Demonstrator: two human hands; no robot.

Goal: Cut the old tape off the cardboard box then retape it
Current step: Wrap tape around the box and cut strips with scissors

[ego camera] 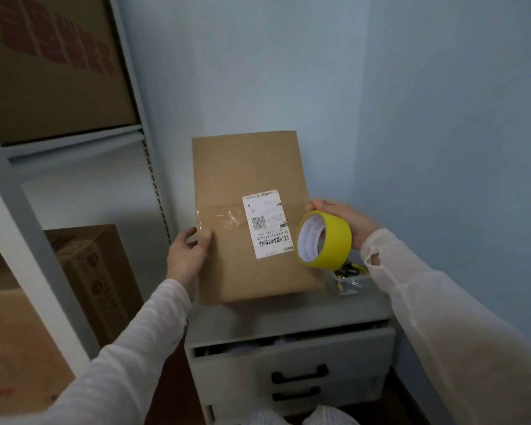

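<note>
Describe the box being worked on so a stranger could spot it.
Find the grey drawer cabinet in the blue-walled corner; the cardboard box sits on its top, with the left hand gripping its left edge. Unlike the printed cartons on the shelving to the left, it is plain brown with a white barcode label and a strip of clear tape across it.

Saw plain brown on the box [252, 173], white on its label [265, 210] with black barcode and square code. Found bright yellow on the tape roll [339, 240], white inside. Noted grey on the bench [258, 317], black on the handles [299, 375], pale blue on the wall [411, 87], red print on the brown shelf boxes [52, 56].
</note>
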